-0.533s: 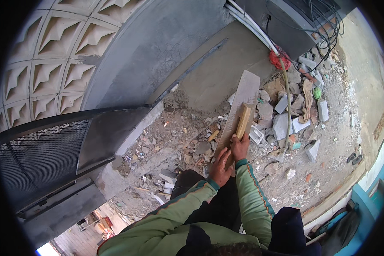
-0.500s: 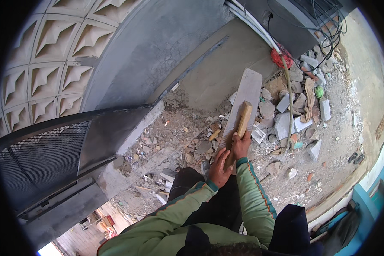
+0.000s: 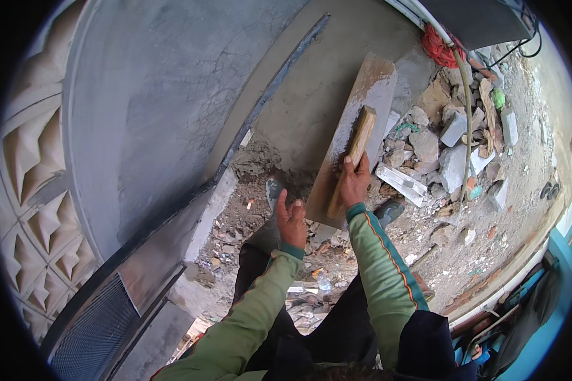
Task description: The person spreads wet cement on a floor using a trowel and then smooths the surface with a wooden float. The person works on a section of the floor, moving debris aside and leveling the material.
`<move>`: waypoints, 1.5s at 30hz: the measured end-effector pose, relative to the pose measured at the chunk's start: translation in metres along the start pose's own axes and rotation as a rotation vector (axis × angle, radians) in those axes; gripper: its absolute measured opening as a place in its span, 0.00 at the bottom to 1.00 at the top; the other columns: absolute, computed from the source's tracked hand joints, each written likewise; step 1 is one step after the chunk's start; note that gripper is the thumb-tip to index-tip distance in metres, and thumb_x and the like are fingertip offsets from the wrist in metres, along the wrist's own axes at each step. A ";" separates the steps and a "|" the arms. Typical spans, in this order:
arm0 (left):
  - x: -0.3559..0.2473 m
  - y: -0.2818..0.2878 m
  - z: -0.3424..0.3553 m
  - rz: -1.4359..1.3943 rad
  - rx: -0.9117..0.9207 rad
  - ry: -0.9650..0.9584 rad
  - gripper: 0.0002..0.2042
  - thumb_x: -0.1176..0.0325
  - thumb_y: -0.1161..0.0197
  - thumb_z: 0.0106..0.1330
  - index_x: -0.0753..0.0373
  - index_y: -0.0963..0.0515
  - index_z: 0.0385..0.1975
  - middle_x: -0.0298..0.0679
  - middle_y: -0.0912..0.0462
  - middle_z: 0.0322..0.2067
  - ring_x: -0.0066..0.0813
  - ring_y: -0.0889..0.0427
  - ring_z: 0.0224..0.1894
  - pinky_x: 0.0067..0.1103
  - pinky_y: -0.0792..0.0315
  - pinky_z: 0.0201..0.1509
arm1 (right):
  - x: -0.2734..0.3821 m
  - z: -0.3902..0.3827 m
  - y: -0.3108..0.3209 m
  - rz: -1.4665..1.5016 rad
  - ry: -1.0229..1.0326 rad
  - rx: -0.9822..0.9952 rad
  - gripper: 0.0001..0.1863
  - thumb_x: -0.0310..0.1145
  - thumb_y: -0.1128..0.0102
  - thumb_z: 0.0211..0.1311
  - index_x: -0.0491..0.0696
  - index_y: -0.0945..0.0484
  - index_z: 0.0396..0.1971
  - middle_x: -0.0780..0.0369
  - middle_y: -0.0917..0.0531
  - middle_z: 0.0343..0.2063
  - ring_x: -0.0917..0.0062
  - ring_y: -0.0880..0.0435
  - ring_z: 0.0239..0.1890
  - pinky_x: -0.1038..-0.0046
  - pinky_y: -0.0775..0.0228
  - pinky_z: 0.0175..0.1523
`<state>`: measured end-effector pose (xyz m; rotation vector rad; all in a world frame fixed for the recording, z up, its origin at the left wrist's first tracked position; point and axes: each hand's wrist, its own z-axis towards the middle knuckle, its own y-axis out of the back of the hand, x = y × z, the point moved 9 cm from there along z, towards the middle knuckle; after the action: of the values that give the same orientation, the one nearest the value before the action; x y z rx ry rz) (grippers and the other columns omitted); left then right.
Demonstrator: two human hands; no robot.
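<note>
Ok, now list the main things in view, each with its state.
Right hand, closed on the handle
Left hand, partly open, nothing visible in it
Board, handle side up, pale-smeared
Rubble, heaped
Red bundle, crumpled
Hose, uncoiled
Dark shoes, far right, unworn

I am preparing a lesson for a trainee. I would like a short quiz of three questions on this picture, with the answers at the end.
1. Multiple choice: What does the right hand grip?
A) a piece of rubble
B) the wooden handle on the flat board
C) the black cable

2. True or false: The left hand also grips the wooden handle.

3. Fill the gap: The crumpled bundle by the pale pipes is ____ in colour.

Key:
1. B.
2. False; it is open and empty, to the left of the handle.
3. Red.
</note>
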<state>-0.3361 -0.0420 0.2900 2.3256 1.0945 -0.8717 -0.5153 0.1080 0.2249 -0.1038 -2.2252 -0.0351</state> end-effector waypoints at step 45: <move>-0.053 0.023 0.075 -0.412 -0.006 0.326 0.30 0.47 0.51 0.78 0.60 0.41 0.72 0.41 0.41 0.72 0.39 0.29 0.63 0.36 0.33 0.63 | -0.085 0.082 -0.174 -0.499 0.295 -0.216 0.31 0.34 0.40 0.68 0.40 0.35 0.68 0.45 0.21 0.46 0.52 0.20 0.47 0.60 0.29 0.53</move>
<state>-0.3714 -0.1291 0.2758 2.3285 1.7529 -0.6289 -0.5435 -0.0654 0.1099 0.3209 -1.8964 -0.5300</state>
